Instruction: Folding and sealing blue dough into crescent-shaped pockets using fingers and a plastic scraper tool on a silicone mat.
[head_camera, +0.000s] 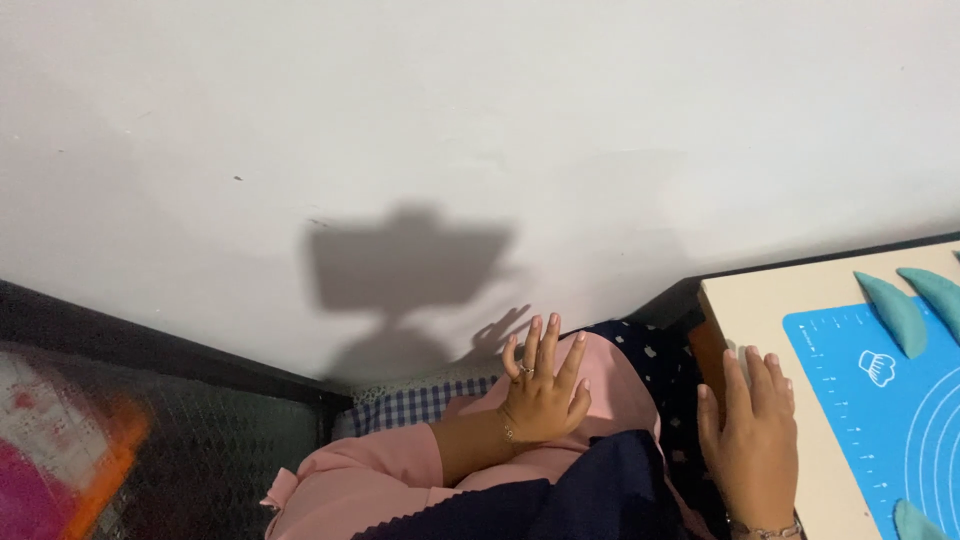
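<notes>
**A:** What filled most of your view?

**B:** The plain white wall (480, 130), with a shadow cast on it; below it, at your left, lay a dark patterned floor covering (200, 440) and a blurred pink and orange object (60, 460); at your right stood the pale beige rectangular board (770, 300), its long edge running away from you, with a blue silicone baking mat (880, 400) laid on it.

**A:** And my hands?

**B:** Your right hand (752, 435) rested flat along the board's near left edge, fingers loose and clasping nothing; it was plainly the nearer one; your left hand (542, 385) lay well apart to the left, spread on pink cloth (620, 390) over your lap, fingers splayed, gripping nothing; a ring and thin bracelet showed on it.

**A:** What lay beyond the right hand?

**B:** Teal crescent-shaped dough pieces (895, 312) sat on the mat, up and to the right of your fingertips; another lay at the mat's lower edge; nothing stood between hand and mat but bare board; a blue checked cloth (420, 405) peeked out beside your left wrist.
</notes>
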